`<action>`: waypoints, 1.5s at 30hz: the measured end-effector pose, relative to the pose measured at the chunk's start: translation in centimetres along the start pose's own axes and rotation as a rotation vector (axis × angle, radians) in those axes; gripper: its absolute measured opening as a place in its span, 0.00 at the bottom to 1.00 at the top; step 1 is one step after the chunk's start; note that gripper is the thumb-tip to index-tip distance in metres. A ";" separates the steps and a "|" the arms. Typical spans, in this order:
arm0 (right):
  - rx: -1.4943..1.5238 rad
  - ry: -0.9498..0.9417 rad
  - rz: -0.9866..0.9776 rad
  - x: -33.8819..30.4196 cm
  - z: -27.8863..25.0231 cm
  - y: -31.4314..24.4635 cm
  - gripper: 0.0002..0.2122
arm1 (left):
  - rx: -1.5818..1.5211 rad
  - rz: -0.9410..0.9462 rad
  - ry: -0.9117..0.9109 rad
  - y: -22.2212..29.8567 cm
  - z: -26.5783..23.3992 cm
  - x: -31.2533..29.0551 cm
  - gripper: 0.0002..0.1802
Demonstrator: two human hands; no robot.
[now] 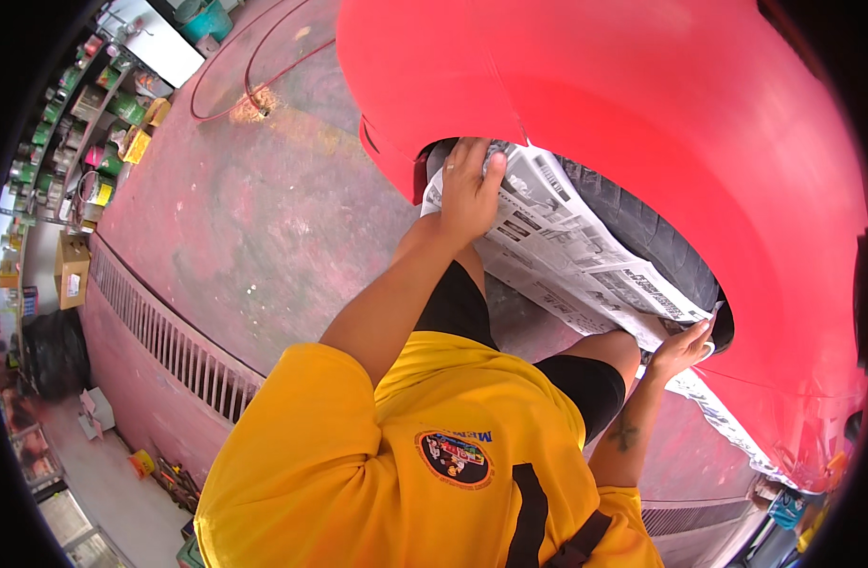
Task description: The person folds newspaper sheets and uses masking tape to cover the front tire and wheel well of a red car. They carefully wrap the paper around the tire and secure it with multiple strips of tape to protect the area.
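A sheet of newspaper point(557, 213) stretches across the wheel opening of a red car body point(585, 66), partly covering the dark tyre point(633, 208). At the paper's left end my left hand point(467, 194) grips it, the fingertips up against the arch edge and the thumb lying over the paper. My right hand point(680, 352) pinches the opposite end near the lower right of the arch, with its fingers partly hidden. Between the hands the paper hangs creased over my knees.
Shelves with several paint cans point(98, 189) line the left side. A red hose point(254, 80) lies on the stained floor at the far left. A slotted floor grate point(174, 331) runs along the lower left, past a cardboard box point(72, 270) and a black bag point(55, 355).
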State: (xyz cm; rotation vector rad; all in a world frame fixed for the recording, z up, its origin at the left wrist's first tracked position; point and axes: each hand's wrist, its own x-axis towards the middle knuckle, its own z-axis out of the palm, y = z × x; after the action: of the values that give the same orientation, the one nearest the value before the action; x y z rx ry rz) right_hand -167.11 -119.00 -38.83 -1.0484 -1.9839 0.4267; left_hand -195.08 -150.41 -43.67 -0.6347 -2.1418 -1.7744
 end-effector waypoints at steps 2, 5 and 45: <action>-0.014 -0.027 -0.007 0.4 -0.1 1.0 0.29 | -0.113 -0.110 -0.128 0.6 -1.0 1.9 0.30; 0.043 -0.055 -0.046 1.0 -0.4 2.4 0.28 | -0.022 -0.176 -0.181 0.1 -1.3 2.7 0.31; 0.636 -0.825 0.074 -11.3 -7.6 -4.4 0.47 | -0.168 0.182 -1.050 15.6 7.8 -9.0 0.27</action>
State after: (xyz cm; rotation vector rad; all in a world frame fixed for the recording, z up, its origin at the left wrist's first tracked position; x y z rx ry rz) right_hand -159.87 -131.32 -37.41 -0.5581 -2.2228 1.6090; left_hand -179.00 -141.86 -36.35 -2.0908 -2.3415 -1.6989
